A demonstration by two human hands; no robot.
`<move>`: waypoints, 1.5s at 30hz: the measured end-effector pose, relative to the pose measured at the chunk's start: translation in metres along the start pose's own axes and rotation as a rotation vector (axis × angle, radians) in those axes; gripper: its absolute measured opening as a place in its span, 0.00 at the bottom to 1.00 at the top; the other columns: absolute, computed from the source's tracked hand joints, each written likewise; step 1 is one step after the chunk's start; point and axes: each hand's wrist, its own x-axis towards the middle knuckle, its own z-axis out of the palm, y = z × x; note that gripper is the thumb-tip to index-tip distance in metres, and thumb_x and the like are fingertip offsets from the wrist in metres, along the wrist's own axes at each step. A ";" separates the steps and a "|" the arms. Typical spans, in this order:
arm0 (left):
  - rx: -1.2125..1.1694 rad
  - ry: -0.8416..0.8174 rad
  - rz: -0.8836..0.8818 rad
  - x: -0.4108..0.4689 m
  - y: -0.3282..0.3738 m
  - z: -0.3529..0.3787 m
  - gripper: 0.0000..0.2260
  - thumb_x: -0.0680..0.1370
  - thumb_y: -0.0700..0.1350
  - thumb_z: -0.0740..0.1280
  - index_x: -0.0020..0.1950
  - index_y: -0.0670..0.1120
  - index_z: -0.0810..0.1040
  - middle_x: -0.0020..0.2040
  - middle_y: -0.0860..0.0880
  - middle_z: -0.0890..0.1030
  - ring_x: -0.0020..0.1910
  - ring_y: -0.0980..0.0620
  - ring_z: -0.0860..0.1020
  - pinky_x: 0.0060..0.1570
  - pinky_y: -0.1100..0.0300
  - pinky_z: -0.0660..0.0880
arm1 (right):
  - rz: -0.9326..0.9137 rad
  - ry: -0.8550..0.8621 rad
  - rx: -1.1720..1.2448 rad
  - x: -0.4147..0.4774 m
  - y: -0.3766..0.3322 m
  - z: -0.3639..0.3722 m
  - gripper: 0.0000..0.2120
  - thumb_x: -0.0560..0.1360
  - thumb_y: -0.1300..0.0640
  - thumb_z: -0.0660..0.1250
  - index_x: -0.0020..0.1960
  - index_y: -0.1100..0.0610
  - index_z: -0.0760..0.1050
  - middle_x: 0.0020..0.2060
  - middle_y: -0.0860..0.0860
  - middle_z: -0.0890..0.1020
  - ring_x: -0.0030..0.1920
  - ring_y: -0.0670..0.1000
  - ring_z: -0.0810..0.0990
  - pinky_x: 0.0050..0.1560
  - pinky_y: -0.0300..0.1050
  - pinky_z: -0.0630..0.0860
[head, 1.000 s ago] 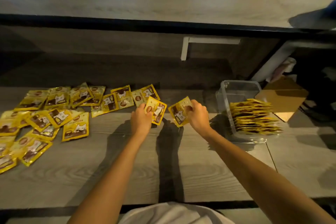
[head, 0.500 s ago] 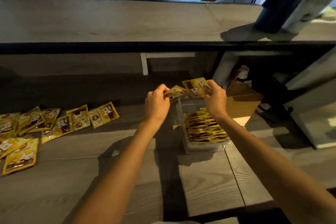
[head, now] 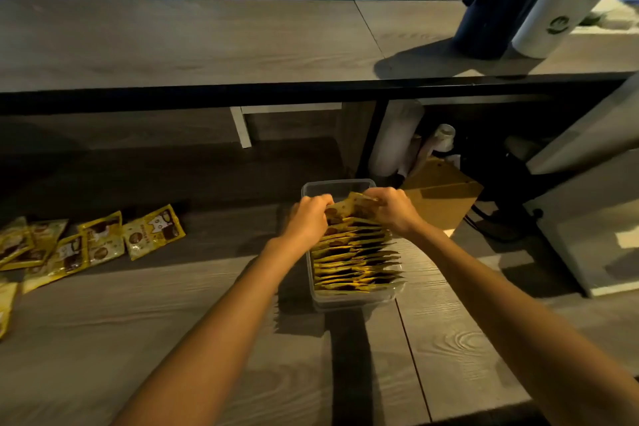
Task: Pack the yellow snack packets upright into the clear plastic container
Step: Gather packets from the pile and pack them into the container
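A clear plastic container [head: 356, 301] stands on the wooden table, with a row of several yellow snack packets [head: 356, 259] upright inside it. Over its far end, my left hand [head: 307, 221] and my right hand [head: 392, 209] both grip the top edges of yellow packets [head: 349, 209] at the back of the row. I cannot tell whether each hand holds its own packet. The far part of the container behind the packets shows no packets. Several loose yellow packets [head: 152, 232] lie flat on the table at the left.
A brown cardboard piece [head: 439, 197] leans just right of the container. A raised counter [head: 193, 41] runs across the back, with a dark cylinder [head: 498, 3] and a white cup [head: 570, 0] on it. A white roll and clutter sit under the counter.
Both hands have come down from above the container to its far end, bringing the packets into the row. The view has swung right, so the loose pile has slid left.
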 end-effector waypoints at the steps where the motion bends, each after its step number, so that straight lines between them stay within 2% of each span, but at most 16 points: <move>1: 0.033 -0.062 -0.013 0.003 -0.003 0.002 0.12 0.80 0.36 0.57 0.56 0.44 0.77 0.53 0.42 0.80 0.56 0.44 0.78 0.56 0.49 0.74 | -0.011 -0.043 -0.019 0.001 0.001 0.001 0.09 0.78 0.60 0.62 0.53 0.58 0.80 0.49 0.58 0.83 0.51 0.57 0.80 0.45 0.44 0.71; 4: 0.105 -0.210 -0.057 0.012 -0.011 0.005 0.14 0.81 0.38 0.54 0.60 0.47 0.76 0.58 0.44 0.80 0.63 0.45 0.74 0.70 0.43 0.60 | -0.009 -0.187 -0.137 0.004 0.003 0.003 0.12 0.80 0.57 0.58 0.56 0.57 0.78 0.53 0.57 0.82 0.55 0.58 0.78 0.52 0.48 0.73; 8: 0.119 -0.285 -0.063 0.014 -0.010 0.001 0.18 0.81 0.41 0.50 0.62 0.48 0.76 0.62 0.45 0.78 0.66 0.46 0.70 0.73 0.38 0.48 | -0.008 -0.287 -0.122 0.004 0.001 0.004 0.15 0.81 0.58 0.54 0.60 0.58 0.76 0.58 0.57 0.79 0.59 0.57 0.76 0.58 0.49 0.71; 10: 0.119 -0.335 -0.066 0.013 -0.008 -0.001 0.17 0.80 0.41 0.51 0.60 0.46 0.77 0.61 0.45 0.78 0.66 0.45 0.70 0.72 0.37 0.45 | 0.007 -0.316 -0.064 0.002 0.000 0.002 0.15 0.80 0.59 0.53 0.57 0.62 0.77 0.55 0.59 0.80 0.56 0.57 0.76 0.56 0.48 0.70; 12: 0.118 -0.373 -0.073 0.012 -0.007 -0.002 0.15 0.78 0.41 0.54 0.59 0.46 0.77 0.59 0.44 0.77 0.64 0.45 0.70 0.72 0.37 0.45 | -0.006 -0.351 -0.048 0.000 0.000 -0.001 0.15 0.79 0.58 0.55 0.55 0.62 0.77 0.49 0.58 0.80 0.51 0.56 0.76 0.51 0.47 0.69; 14: 0.118 -0.377 -0.074 0.011 -0.006 -0.001 0.15 0.77 0.41 0.55 0.60 0.47 0.77 0.59 0.45 0.77 0.64 0.45 0.70 0.72 0.38 0.48 | -0.019 -0.376 -0.067 -0.002 0.000 -0.002 0.14 0.77 0.56 0.56 0.55 0.60 0.77 0.48 0.57 0.79 0.49 0.54 0.75 0.50 0.47 0.69; 18: 0.118 -0.338 -0.056 0.011 -0.008 0.001 0.16 0.80 0.41 0.52 0.60 0.46 0.77 0.60 0.45 0.78 0.64 0.46 0.71 0.72 0.40 0.52 | -0.027 -0.327 -0.092 -0.004 0.000 0.000 0.15 0.77 0.62 0.56 0.59 0.60 0.77 0.57 0.58 0.80 0.56 0.56 0.76 0.55 0.47 0.70; 20: 0.116 -0.339 -0.055 0.009 -0.009 0.000 0.16 0.80 0.42 0.52 0.60 0.47 0.77 0.60 0.46 0.78 0.65 0.46 0.70 0.73 0.39 0.49 | -0.033 -0.315 -0.087 -0.006 0.002 0.000 0.14 0.77 0.63 0.56 0.59 0.60 0.77 0.57 0.58 0.80 0.56 0.56 0.76 0.53 0.45 0.69; 23: 0.129 -0.372 -0.064 0.004 -0.009 0.001 0.16 0.80 0.42 0.52 0.61 0.47 0.76 0.60 0.46 0.78 0.68 0.47 0.68 0.72 0.37 0.39 | -0.037 -0.353 -0.105 -0.009 0.007 0.004 0.13 0.78 0.61 0.56 0.56 0.61 0.77 0.54 0.59 0.80 0.49 0.53 0.76 0.49 0.43 0.68; 25: 0.118 -0.377 -0.060 0.001 -0.009 0.002 0.16 0.80 0.42 0.53 0.62 0.47 0.76 0.62 0.45 0.77 0.69 0.47 0.67 0.72 0.37 0.37 | -0.031 -0.353 -0.100 -0.011 0.008 0.006 0.13 0.79 0.59 0.56 0.54 0.63 0.77 0.52 0.60 0.81 0.47 0.53 0.75 0.47 0.43 0.68; 28: 0.065 -0.337 -0.054 -0.001 -0.008 0.000 0.18 0.80 0.42 0.54 0.69 0.48 0.70 0.68 0.45 0.73 0.72 0.47 0.64 0.74 0.40 0.40 | -0.029 -0.324 -0.089 -0.014 0.006 0.006 0.15 0.79 0.59 0.55 0.60 0.61 0.76 0.54 0.59 0.81 0.51 0.55 0.77 0.49 0.41 0.67; 30: 0.037 -0.311 -0.048 -0.001 -0.008 0.000 0.18 0.80 0.42 0.55 0.70 0.48 0.68 0.68 0.46 0.73 0.71 0.47 0.65 0.74 0.41 0.41 | -0.033 -0.301 -0.085 -0.015 0.004 0.006 0.16 0.79 0.59 0.56 0.63 0.60 0.75 0.56 0.58 0.80 0.54 0.55 0.77 0.50 0.40 0.67; 35: -0.001 -0.235 -0.041 -0.003 -0.009 -0.001 0.17 0.79 0.40 0.56 0.68 0.47 0.71 0.65 0.46 0.76 0.69 0.48 0.68 0.75 0.42 0.48 | -0.061 -0.248 -0.109 -0.018 -0.004 0.005 0.16 0.79 0.60 0.56 0.63 0.60 0.75 0.58 0.58 0.80 0.57 0.55 0.77 0.52 0.40 0.68; 38: 0.011 -0.214 -0.020 -0.005 -0.009 -0.001 0.16 0.79 0.40 0.56 0.65 0.47 0.75 0.63 0.46 0.77 0.68 0.48 0.69 0.75 0.43 0.46 | -0.087 -0.220 -0.136 -0.019 -0.008 0.005 0.15 0.78 0.61 0.56 0.61 0.60 0.76 0.56 0.58 0.81 0.55 0.55 0.77 0.51 0.40 0.68; 41: 0.041 -0.225 -0.005 -0.010 -0.008 0.000 0.16 0.79 0.40 0.56 0.63 0.48 0.77 0.63 0.47 0.78 0.68 0.48 0.69 0.75 0.43 0.46 | -0.081 -0.224 -0.178 -0.023 -0.010 0.008 0.16 0.78 0.61 0.55 0.60 0.60 0.77 0.57 0.58 0.80 0.56 0.56 0.77 0.57 0.44 0.70; 45: 0.040 -0.235 0.013 -0.018 -0.008 -0.001 0.17 0.79 0.40 0.56 0.65 0.47 0.75 0.64 0.46 0.77 0.69 0.47 0.68 0.75 0.43 0.47 | -0.052 -0.195 -0.240 -0.029 -0.012 0.014 0.16 0.79 0.59 0.55 0.62 0.56 0.75 0.61 0.56 0.78 0.63 0.55 0.73 0.70 0.48 0.57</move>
